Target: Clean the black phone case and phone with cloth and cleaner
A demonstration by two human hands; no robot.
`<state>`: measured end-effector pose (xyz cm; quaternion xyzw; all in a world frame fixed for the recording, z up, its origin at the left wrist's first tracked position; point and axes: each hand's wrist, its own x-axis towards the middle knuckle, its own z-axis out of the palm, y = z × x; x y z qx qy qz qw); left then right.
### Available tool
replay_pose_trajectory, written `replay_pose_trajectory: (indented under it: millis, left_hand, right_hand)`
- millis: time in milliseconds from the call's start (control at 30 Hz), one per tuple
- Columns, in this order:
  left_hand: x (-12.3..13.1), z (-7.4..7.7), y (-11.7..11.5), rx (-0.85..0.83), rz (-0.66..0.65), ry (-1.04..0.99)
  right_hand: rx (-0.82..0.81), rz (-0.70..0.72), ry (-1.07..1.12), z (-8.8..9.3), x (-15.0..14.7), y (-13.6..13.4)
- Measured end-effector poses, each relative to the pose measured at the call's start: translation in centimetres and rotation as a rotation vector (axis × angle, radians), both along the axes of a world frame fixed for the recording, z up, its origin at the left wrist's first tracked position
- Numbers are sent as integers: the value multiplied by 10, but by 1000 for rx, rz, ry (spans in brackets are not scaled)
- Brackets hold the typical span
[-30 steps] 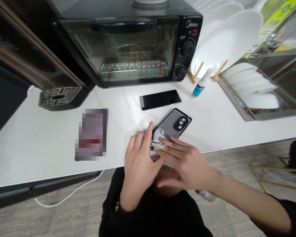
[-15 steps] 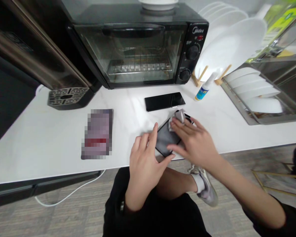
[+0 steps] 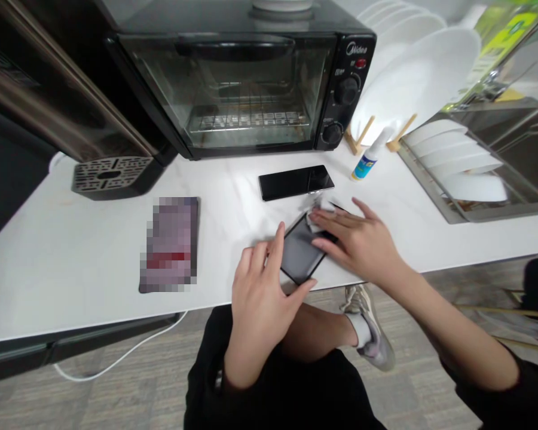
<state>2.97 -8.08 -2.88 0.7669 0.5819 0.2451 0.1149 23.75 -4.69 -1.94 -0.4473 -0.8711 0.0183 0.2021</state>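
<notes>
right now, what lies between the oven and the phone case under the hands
The black phone, flat on the white counter, lies between the oven and the phone case; the head view shows it.

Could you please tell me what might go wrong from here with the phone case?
The translucent grey, black-rimmed phone case lies close to the front edge of the white countertop, so it could slide off if the left hand loosened. The right hand holds a crumpled whitish tissue near the glossy black rectangular phone, so a long stroke might nudge it.
</notes>
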Motion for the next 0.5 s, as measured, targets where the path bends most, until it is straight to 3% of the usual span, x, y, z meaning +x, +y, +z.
replay_pose_trajectory:
  millis: [33, 67, 167, 200, 300, 333, 433, 467, 500]
  left_hand:
    - [0, 0, 0, -8, 0, 3]
    - [0, 0, 0, -16, -6, 3]
    - [-1, 0, 0, -24, -14, -3]
    - [0, 0, 0, -16, -10, -5]
    - [0, 1, 0, -13, 0, -13]
    - [1, 1, 1, -19, -1, -15]
    - [1, 2, 1, -40, -1, -11]
    - [1, 2, 1, -36, 4, -7]
    - [1, 2, 1, -32, 7, -5]
  right_hand:
    - [12, -35, -2, -1, 0, 0]
    - [-5, 22, 10, -2, 0, -1]
    - [-87, 288, 87, -4, 0, -4]
    - [-73, 261, 80, -4, 1, -3]
    - [15, -48, 29, -4, 5, -1]
    - [6, -31, 17, -4, 6, -1]
    - [-78, 274, 65, -3, 6, -6]
    - [-90, 281, 77, -2, 6, -8]
    - [-66, 190, 72, -2, 7, -9]
